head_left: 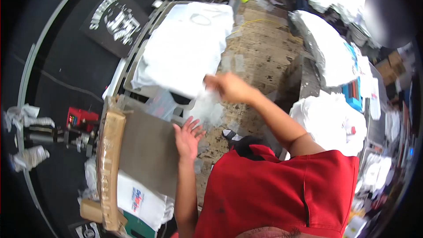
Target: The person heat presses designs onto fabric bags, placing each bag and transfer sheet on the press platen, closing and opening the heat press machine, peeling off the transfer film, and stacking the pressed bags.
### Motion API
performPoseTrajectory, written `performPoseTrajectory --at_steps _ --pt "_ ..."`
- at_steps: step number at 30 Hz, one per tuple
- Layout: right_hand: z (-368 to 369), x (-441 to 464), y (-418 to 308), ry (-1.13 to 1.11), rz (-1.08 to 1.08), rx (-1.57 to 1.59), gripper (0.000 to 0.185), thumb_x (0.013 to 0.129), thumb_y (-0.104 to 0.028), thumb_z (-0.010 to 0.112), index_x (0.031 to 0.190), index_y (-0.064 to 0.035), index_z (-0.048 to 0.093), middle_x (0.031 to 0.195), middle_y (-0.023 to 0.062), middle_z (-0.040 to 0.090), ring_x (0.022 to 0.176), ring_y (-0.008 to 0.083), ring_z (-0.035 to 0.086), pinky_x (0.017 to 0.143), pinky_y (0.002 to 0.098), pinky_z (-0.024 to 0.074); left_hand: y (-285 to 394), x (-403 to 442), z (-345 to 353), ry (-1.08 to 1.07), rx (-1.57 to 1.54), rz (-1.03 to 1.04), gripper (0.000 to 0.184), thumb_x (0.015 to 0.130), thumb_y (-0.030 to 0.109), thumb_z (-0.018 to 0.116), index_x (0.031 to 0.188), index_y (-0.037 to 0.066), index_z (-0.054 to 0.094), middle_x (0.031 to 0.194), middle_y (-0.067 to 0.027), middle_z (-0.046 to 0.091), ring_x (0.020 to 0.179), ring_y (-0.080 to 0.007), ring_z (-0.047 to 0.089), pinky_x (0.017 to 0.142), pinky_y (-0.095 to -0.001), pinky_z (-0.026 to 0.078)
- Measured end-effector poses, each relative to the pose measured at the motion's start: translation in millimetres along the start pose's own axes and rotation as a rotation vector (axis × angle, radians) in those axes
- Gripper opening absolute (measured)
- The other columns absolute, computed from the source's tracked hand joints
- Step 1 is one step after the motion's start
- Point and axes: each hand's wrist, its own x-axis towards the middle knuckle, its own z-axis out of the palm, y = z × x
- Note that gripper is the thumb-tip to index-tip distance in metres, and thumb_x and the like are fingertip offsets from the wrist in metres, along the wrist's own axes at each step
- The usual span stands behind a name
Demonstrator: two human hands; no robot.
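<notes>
My right hand (229, 88) is closed at the near edge of a pile of white garments (185, 46). A crumpled sheet of clear plastic film (206, 111) hangs from its fingers, blurred by motion. Lower down, my left hand (188, 140) is open with its fingers spread and holds nothing. It is beside the right edge of a flat grey board (147, 145). More clear plastic (161, 105) lies between the board and the garment pile.
A long taped cardboard box (112, 167) borders the board on the left. Below the board lies a white printed garment (139, 200). On the right are bagged white garments (326, 48) and a white heap (328, 117). Plastic scraps and a yellow cord (257, 20) lie on the worn floor.
</notes>
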Motion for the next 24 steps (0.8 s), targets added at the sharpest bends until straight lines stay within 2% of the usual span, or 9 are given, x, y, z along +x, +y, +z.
performPoseTrajectory --at_steps 2,4,6,7,9,11,13,16,24 --pt "10.1 -39.9 -30.6 -0.229 -0.006 0.060 0.042 0.068 0.005 0.062 0.108 -0.0078 0.058 0.086 0.0156 0.069 0.079 0.0389 0.067 0.069 0.0462 0.0515 16.3 20.5 29.7 -0.069 -0.319 -0.210 0.080 0.093 0.068 0.048 0.135 -0.001 0.051 0.116 -0.0140 0.065 0.115 -0.0293 0.059 0.098 -0.0465 0.048" --pt "46.3 -80.7 -36.9 -0.399 0.038 0.100 0.040 0.069 -0.001 0.067 0.107 -0.0089 0.057 0.083 0.0177 0.068 0.080 0.0403 0.067 0.070 0.0479 0.0498 -18.2 76.0 -14.3 -0.226 -0.059 -0.325 0.057 0.095 0.043 0.058 0.129 -0.003 0.055 0.111 -0.0172 0.067 0.106 -0.0317 0.065 0.094 -0.0464 0.052" --pt "78.9 -122.8 -32.0 -0.448 0.017 0.107 0.022 0.080 -0.007 0.063 0.101 -0.0077 0.057 0.076 0.0203 0.065 0.073 0.0421 0.063 0.068 0.0495 0.0480 -54.1 91.0 -12.8 -0.006 0.335 -0.086 0.037 0.087 0.001 0.061 0.123 -0.007 0.059 0.114 -0.0184 0.068 0.101 -0.0323 0.067 0.091 -0.0433 0.052" --pt "91.3 -144.4 -23.9 -0.396 0.040 0.189 0.011 0.090 -0.017 0.061 0.093 -0.0059 0.061 0.074 0.0193 0.065 0.073 0.0413 0.063 0.068 0.0488 0.0478 -68.8 92.3 -15.3 -0.025 0.614 0.027 0.037 0.089 0.002 0.060 0.125 -0.007 0.058 0.116 -0.0187 0.068 0.101 -0.0320 0.067 0.091 -0.0420 0.051" --pt "84.3 -180.1 -12.8 -0.543 0.309 0.131 0.040 0.098 -0.038 0.058 0.085 -0.0018 0.067 0.080 0.0201 0.068 0.074 0.0392 0.064 0.071 0.0458 0.0493 -78.5 90.0 -25.4 -0.058 0.896 0.158 0.037 0.091 0.002 0.059 0.127 -0.007 0.057 0.118 -0.0190 0.068 0.102 -0.0316 0.067 0.090 -0.0408 0.051" --pt "87.0 -227.2 15.1 -0.450 0.627 0.011 0.066 0.101 -0.057 0.042 0.104 0.0037 0.068 0.101 0.0259 0.069 0.096 0.0431 0.066 0.087 0.0484 0.0500 -77.2 72.0 -31.5 -0.175 1.168 0.339 0.034 0.096 0.007 0.057 0.127 -0.005 0.058 0.117 -0.0209 0.069 0.100 -0.0305 0.067 0.090 -0.0386 0.050" --pt "88.6 -267.8 27.7 -0.677 0.895 -0.174 0.090 0.095 -0.072 0.040 0.134 0.0086 0.051 0.122 0.0309 0.063 0.109 0.0433 0.064 0.084 0.0495 0.0541 -55.7 33.4 -22.1 -0.159 1.089 0.331 0.030 0.097 0.009 0.058 0.123 -0.006 0.060 0.113 -0.0190 0.070 0.099 -0.0269 0.067 0.088 -0.0367 0.050" --pt "80.1 -270.3 -14.6 -0.665 1.305 0.356 0.108 0.089 -0.078 0.044 0.155 0.0033 0.019 0.148 0.0268 0.043 0.115 0.0384 0.064 0.073 0.0422 0.0636 -33.1 -12.8 -57.1 -0.038 1.061 0.324 0.027 0.099 0.011 0.058 0.117 -0.009 0.062 0.107 -0.0170 0.071 0.097 -0.0230 0.066 0.086 -0.0349 0.050" --pt "101.9 -229.9 -8.8 -0.941 1.285 0.298 0.107 0.088 -0.074 0.052 0.155 0.0032 0.021 0.150 0.0249 0.040 0.118 0.0390 0.061 0.074 0.0464 0.0649 -55.7 -139.3 -180.4 0.506 0.045 0.408 0.037 0.099 0.013 0.060 0.132 -0.004 0.054 0.127 -0.0161 0.062 0.115 -0.0286 0.059 0.101 -0.0433 0.046"
